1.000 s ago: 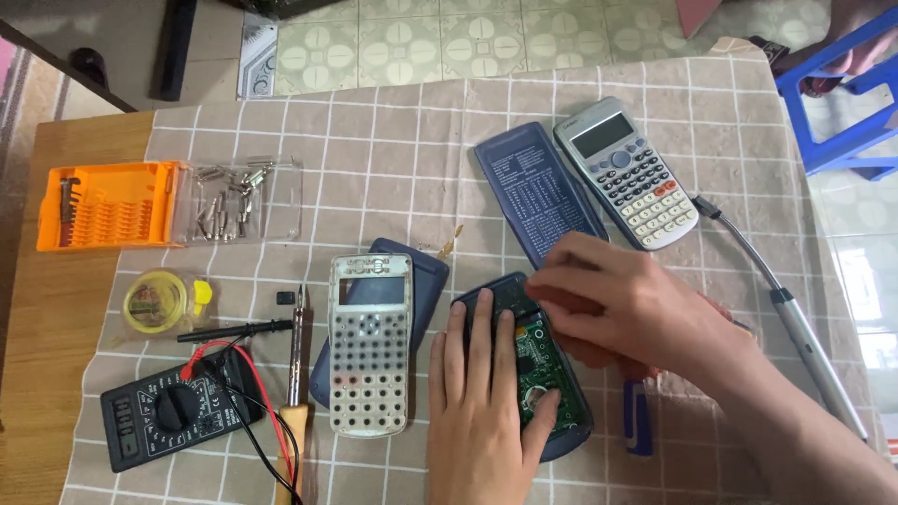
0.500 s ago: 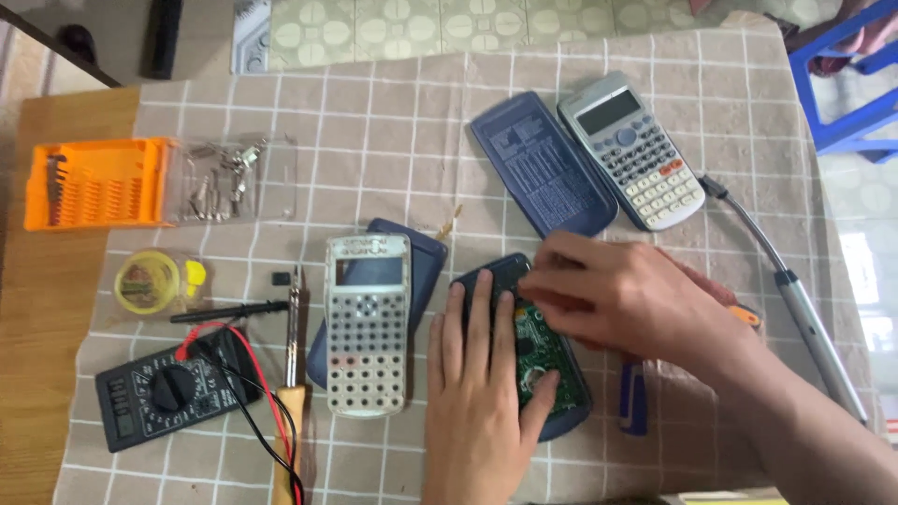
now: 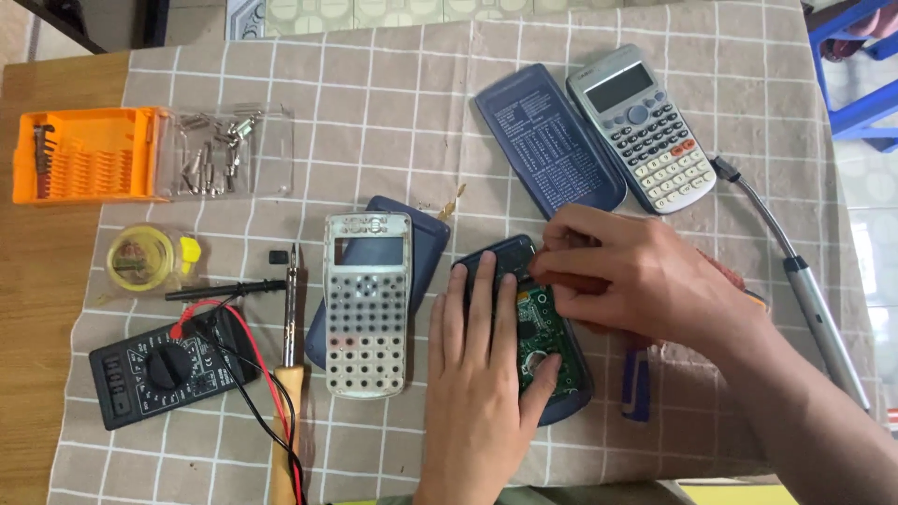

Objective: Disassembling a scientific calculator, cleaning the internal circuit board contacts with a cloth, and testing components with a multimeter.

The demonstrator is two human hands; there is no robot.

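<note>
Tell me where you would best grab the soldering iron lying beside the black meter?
Probably by its pale wooden handle, from above, fingers closing across it. The soldering iron lies flat, the handle towards the near table edge, the thin metal tip pointing away. Red and black wires cross near the handle, so lift carefully.

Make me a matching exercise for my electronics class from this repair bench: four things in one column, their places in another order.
Things:
1. orange bit case
2. black multimeter
3. intact grey calculator
4. opened calculator with green circuit board

Places:
A. far right of the cloth, beside a dark blue slide cover
B. under the left hand and right hand
C. far left, partly on the bare wooden table
D. near left, with red and black leads

Pairs: 1-C, 2-D, 3-A, 4-B
</note>
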